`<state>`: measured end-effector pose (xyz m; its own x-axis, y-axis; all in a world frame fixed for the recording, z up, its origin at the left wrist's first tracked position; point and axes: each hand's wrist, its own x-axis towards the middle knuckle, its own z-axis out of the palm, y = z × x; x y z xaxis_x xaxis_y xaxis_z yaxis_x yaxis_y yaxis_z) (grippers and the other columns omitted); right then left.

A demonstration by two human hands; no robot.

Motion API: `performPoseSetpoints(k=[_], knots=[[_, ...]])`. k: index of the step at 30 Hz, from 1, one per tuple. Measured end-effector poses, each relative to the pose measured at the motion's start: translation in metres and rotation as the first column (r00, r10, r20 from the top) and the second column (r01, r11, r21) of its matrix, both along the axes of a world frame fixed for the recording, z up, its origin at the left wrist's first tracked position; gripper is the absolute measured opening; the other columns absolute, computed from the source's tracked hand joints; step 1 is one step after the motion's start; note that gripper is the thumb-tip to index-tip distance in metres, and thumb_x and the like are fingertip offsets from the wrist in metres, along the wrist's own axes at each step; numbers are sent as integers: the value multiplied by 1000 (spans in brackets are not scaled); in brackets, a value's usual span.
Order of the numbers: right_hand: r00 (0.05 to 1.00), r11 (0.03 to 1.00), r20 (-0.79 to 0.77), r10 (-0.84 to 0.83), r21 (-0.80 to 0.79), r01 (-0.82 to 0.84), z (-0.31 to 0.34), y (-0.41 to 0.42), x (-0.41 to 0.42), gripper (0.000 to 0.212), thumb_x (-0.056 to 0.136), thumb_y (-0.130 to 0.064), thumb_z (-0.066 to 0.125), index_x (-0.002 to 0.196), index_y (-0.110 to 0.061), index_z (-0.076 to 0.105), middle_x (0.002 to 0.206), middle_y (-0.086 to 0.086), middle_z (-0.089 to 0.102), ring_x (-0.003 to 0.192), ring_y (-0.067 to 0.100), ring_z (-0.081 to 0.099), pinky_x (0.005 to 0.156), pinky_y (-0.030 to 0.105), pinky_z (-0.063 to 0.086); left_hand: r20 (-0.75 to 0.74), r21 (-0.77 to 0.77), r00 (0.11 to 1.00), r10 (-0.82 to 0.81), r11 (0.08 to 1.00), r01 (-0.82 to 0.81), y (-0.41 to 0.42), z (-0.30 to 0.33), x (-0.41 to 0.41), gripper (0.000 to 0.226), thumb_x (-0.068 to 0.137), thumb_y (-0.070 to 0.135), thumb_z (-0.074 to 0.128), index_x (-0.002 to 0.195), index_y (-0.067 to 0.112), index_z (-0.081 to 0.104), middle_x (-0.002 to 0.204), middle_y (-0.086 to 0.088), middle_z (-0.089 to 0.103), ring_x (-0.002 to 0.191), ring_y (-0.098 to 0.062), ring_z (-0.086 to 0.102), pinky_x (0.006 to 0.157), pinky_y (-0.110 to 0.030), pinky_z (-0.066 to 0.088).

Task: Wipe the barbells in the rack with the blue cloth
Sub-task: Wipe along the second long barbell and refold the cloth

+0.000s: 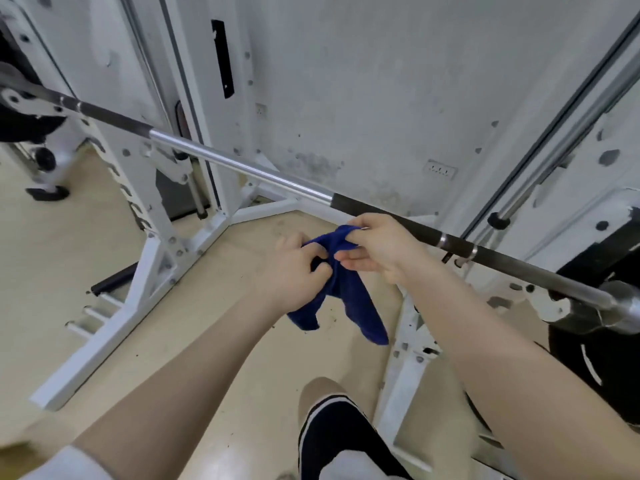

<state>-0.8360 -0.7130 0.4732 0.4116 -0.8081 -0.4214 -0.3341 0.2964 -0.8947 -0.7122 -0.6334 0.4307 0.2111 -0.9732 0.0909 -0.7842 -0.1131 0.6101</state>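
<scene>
Two hands are holding the blue cloth [341, 285] at the centre of the frame, just below the barbell [242, 166] running from upper left to lower right. The left hand [294, 271] is gripping bunched fabric; the right hand [377, 247] is pinching its top edge. Loose ends are hanging over the floor [207, 341], beside the white rack [149, 258].

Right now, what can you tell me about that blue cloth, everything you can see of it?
The blue cloth is a deep royal blue, soft and towel-like by its look, bunched up rather than spread flat. Both hands hold it in the air: the left hand grips its middle, and the right hand pinches its upper edge. Two loose ends hang down below the hands, above the floor. It sits just below and in front of the barbell and does not appear to touch it.
</scene>
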Motion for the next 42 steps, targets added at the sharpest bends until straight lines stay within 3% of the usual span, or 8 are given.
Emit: performPoseSetpoints(k=[3, 14, 20, 25, 30, 33, 38, 42], knots=[[999, 999, -24, 49, 4, -49, -5, -7, 37, 11, 95, -6, 46, 100, -12, 54, 74, 9, 61, 48, 13, 56, 48, 25, 49, -31, -23, 997, 71, 997, -72, -8, -16, 21, 30, 84, 41, 57, 98, 15, 61, 103, 1, 51, 100, -16, 46, 77, -25, 34], [954, 972, -198, 225, -27, -234, 13, -80, 182, 33, 88, 4, 35, 75, -11, 63, 66, 10, 53, 49, 18, 40, 47, 24, 38, -18, 4, 993, -117, 993, 117, -53, -11, 186, 22, 86, 34, 60, 79, 13, 61, 84, 6, 45, 74, -14, 46, 66, -23, 34], [883, 894, -254, 395, -113, -433, 18, -104, 275, 18, 84, 1, 42, 84, -5, 59, 58, 10, 47, 44, 19, 37, 42, 23, 31, -102, -88, 990, 97, 990, -106, -76, -6, 255, 22, 96, 21, 44, 94, 10, 64, 91, 0, 50, 83, -17, 50, 79, -32, 43], [953, 957, -137, 272, -61, -282, 10, -105, 328, 25, 93, -6, 37, 104, -10, 59, 66, 10, 57, 42, 16, 48, 45, 24, 41, -227, -183, 966, 120, 970, -163, -75, -9, 303, 35, 94, 34, 39, 115, 18, 61, 100, 10, 47, 91, 9, 44, 78, -5, 32], [983, 983, -48, 178, -31, -180, 4, -95, 387, 33, 92, -2, 33, 92, -17, 63, 70, 11, 58, 38, 15, 44, 43, 25, 41, -242, -265, 969, 53, 957, -118, -77, -19, 364, 42, 77, 50, 52, 100, 18, 64, 102, 5, 50, 91, 8, 46, 79, -6, 36], [1000, 998, 20, 7, 65, -8, 3, -86, 423, 31, 92, -3, 34, 91, -11, 63, 73, 13, 59, 36, 13, 48, 42, 23, 44, -231, -289, 973, -2, 955, -67, -74, -21, 401, 29, 76, 40, 65, 93, 17, 59, 102, 5, 49, 92, 2, 45, 78, -6, 36], [982, 976, 98, -163, 161, 146, 3, -58, 475, 20, 93, -4, 39, 103, 1, 56, 67, 17, 64, 46, 18, 64, 48, 25, 55, -86, -201, 987, -139, 972, 119, -75, -28, 472, 20, 84, 22, 64, 92, 4, 62, 99, 4, 45, 87, -11, 48, 77, -24, 44], [971, 970, -35, -238, 40, 239, 2, -41, 490, 14, 93, -2, 42, 98, -2, 56, 79, 18, 66, 63, 26, 67, 65, 35, 58, 122, -59, 907, -402, 910, 411, -71, -25, 529, 25, 86, 25, 62, 90, 1, 66, 96, -7, 52, 83, -20, 53, 76, -27, 43]])
